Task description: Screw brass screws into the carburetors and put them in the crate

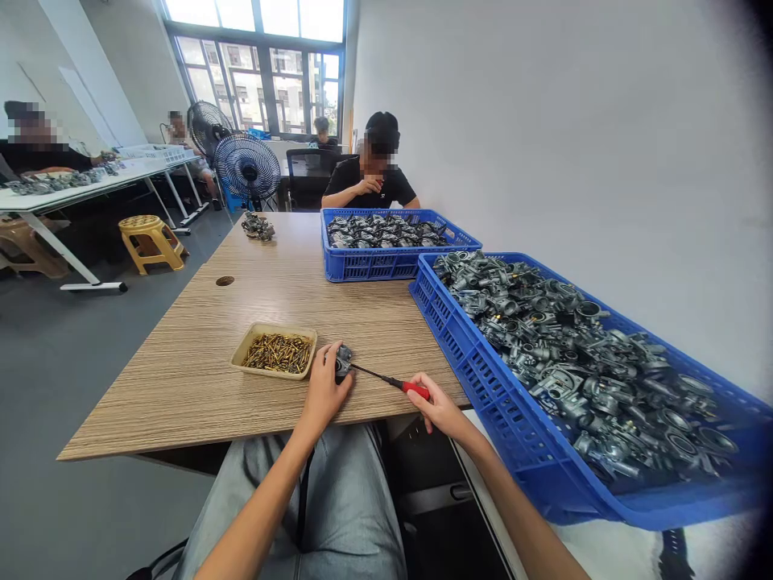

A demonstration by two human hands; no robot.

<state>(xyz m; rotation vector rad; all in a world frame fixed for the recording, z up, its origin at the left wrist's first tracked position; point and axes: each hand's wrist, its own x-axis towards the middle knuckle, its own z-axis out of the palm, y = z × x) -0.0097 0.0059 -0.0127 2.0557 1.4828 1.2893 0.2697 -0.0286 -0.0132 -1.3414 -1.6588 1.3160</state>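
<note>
My left hand (327, 384) is closed around a small grey metal carburetor body (344, 360), steadying it on the wood-grain table (271, 290). In my right hand (436, 407) is the red handle of a screwdriver (415, 390). Its long dark shaft points left, and the tip meets the carburetor's right side; exactly where it sits is too small to tell. Just left of my left hand stands a cream plastic tray (237, 360) full of small brass jets (279, 352).
At right, a large blue crate (483, 366) holds many carburetor bodies; a second blue crate (362, 266) stands behind it. Several carburetors (258, 227) lie at the table's far left. A co-worker (371, 173) sits opposite. Fans (247, 165) and a yellow stool (150, 242) stand beyond.
</note>
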